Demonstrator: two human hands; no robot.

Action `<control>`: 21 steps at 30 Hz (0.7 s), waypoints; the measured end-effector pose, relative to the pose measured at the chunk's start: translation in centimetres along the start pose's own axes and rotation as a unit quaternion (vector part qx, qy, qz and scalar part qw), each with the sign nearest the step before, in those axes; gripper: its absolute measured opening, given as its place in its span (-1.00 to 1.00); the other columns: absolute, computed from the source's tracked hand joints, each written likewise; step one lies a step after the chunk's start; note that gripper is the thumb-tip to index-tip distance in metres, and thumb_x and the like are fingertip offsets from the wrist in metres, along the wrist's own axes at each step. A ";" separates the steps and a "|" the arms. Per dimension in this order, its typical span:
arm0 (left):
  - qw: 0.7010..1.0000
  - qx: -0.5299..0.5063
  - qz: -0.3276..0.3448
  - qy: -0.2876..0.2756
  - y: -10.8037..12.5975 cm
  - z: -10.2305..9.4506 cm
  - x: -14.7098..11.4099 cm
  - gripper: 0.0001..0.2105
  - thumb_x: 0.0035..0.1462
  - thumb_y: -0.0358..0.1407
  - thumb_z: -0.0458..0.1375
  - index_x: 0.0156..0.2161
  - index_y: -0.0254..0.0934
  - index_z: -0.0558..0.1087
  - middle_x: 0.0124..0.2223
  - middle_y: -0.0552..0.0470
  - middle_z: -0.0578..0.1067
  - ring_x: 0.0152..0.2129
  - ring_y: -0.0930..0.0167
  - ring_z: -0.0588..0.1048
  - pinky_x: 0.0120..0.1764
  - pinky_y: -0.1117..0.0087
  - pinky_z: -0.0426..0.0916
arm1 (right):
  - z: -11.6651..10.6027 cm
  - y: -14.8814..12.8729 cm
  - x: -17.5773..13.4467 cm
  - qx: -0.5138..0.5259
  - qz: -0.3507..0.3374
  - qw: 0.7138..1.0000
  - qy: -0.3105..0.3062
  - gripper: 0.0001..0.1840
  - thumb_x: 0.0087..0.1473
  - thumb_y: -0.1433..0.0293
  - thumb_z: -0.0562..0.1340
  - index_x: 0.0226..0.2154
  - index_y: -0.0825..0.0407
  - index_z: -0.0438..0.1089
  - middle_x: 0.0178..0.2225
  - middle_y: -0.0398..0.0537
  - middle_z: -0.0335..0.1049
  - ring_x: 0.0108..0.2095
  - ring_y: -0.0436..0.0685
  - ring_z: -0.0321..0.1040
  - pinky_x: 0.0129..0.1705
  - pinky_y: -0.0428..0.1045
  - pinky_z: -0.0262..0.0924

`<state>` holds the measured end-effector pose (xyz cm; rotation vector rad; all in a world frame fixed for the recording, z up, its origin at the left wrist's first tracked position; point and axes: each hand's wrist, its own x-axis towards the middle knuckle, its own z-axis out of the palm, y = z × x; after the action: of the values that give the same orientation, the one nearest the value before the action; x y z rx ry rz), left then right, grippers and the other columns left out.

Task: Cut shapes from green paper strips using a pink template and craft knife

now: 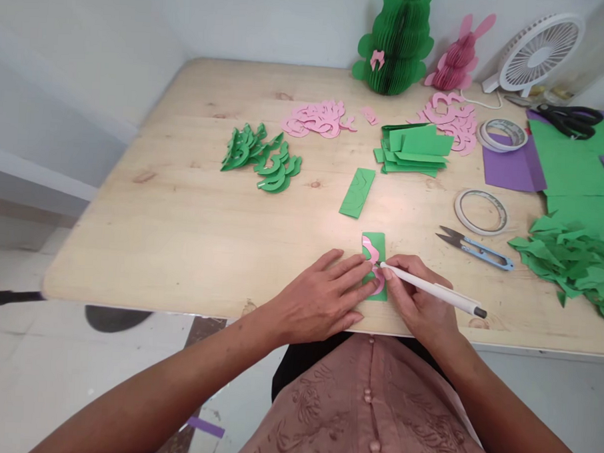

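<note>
My right hand (pixel 423 298) grips a white pen (pixel 439 292), its tip down at the edge of a pink curved paper cutout (pixel 370 247). That cutout lies on a small green paper rectangle (pixel 379 239) near the table's front edge. Stretched flat, my left hand (pixel 324 294) presses on the cutout and green paper with its fingertips, covering part of both. Just beyond lies another green rectangle (pixel 358 193) with a curved outline drawn on it.
Green cutouts (pixel 279 169) and pink cutouts (pixel 314 118) lie farther back, near stacked green strips (pixel 415 151). On the right are thread snips (pixel 476 249), tape rolls (pixel 481 211), green scraps (pixel 575 255) and black scissors (pixel 569 121). Honeycomb paper figures (pixel 402 47) and a white fan (pixel 539 56) stand behind.
</note>
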<state>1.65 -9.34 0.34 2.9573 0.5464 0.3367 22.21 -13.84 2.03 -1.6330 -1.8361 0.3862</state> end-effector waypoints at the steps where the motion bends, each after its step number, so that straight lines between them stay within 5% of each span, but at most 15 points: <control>1: 1.000 0.001 0.000 0.000 0.0 0.0 0.0 -0.53 0.32 -0.16 0.06 0.26 -0.28 0.22 0.30 -0.13 0.27 0.29 0.17 0.15 0.26 0.02 0.09 | 0.0 0.0 0.0 0.000 0.003 1.000 -0.002 -0.84 0.24 0.30 0.13 -0.29 -0.01 0.39 -0.47 -0.16 0.47 -0.62 -0.02 0.28 -0.50 -0.09 0.18; 21: 0.999 0.050 -0.004 0.011 0.5 -0.2 -0.2 -0.57 0.37 -0.13 -0.04 0.24 -0.25 0.27 0.28 -0.10 0.30 0.21 0.18 0.23 0.18 0.04 0.13 | 0.0 -0.1 -0.1 -0.002 0.003 1.000 0.003 -0.83 0.26 0.28 0.13 -0.29 -0.02 0.39 -0.45 -0.14 0.48 -0.56 -0.01 0.34 -0.46 -0.09 0.23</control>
<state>1.63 -9.87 0.60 3.0498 0.5953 0.3526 22.14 -13.97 2.01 -1.6401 -1.8298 0.3802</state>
